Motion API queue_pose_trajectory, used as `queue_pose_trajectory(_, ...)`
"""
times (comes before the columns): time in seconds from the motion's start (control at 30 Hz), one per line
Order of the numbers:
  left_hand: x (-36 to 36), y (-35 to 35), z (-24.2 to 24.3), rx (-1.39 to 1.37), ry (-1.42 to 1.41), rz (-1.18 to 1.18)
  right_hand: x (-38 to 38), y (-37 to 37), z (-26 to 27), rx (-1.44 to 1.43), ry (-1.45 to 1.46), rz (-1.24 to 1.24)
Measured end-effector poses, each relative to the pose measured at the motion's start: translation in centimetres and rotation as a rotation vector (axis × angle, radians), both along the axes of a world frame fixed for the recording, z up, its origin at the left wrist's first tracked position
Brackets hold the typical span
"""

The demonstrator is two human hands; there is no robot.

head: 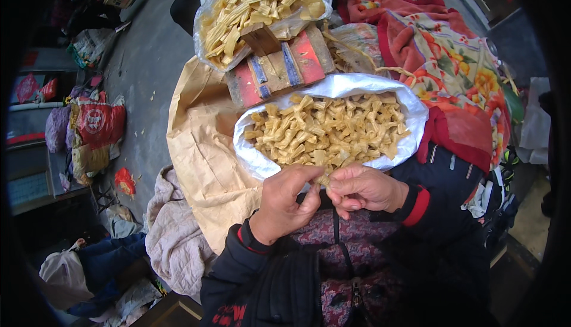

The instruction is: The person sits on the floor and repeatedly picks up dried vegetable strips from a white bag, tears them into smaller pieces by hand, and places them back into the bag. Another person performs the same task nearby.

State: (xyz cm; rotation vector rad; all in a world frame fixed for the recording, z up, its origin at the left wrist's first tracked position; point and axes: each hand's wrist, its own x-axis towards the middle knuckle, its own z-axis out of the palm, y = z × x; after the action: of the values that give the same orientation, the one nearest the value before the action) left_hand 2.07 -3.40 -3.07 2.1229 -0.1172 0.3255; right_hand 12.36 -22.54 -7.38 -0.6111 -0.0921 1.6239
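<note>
My left hand [287,202] and my right hand [363,188] meet at the near rim of a white sack [417,117]. Between their fingertips they hold a small knotted piece of yellowish dried strip [322,180], which looks like dried tofu skin. The sack is full of similar knotted pieces [330,126]. Beyond it a wooden block [261,39] stands upright on a worn red board [308,57] with blue straps. Behind the board lies a clear plastic bag of flat, unknotted strips [258,3].
Brown paper [200,121] spreads left of the sack, beside a pale quilted cloth [174,237]. A red floral blanket [459,68] lies at the right. Bags, one of them red [100,119], stand at the far left. Dark-clad legs [183,12] of another person show at the top.
</note>
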Motion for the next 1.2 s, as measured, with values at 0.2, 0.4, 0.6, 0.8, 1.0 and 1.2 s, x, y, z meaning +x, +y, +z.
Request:
queue_pose_trajectory(0.2, 0.9, -0.4, 0.6, -0.083, 0.089, 0.030, 0.1, 0.4, 0.5, 0.005, -0.170, -0.026)
queue_pose_trajectory(0.4, 1.9, -0.4, 0.9, -0.232, 0.359, 0.022, 1.3, 0.4, 2.6, -0.160, -0.926, -0.098)
queue_pose_trajectory(0.6, 4.8, 0.6, -0.4, -0.278, 0.374, 0.194, 9.3, -5.1, 6.7, -0.092, -1.403, -0.270)
queue_pose_trajectory(0.8, 7.8, 0.7, -3.1, 0.161, 0.283, 0.024, 26.2, -9.0, -2.5, -0.680, -1.973, -0.226)
queue_pose_trajectory(1.0, 8.0, 1.1, -2.6, 0.043, 0.415, 0.097, 25.3, -10.2, -20.4, -0.858, -2.069, 0.616)
queue_pose_trajectory(1.2, 8.3, 1.5, -1.5, 0.078, 0.442, 0.103, 28.0, -11.5, -18.7, -1.064, -2.117, 0.614)
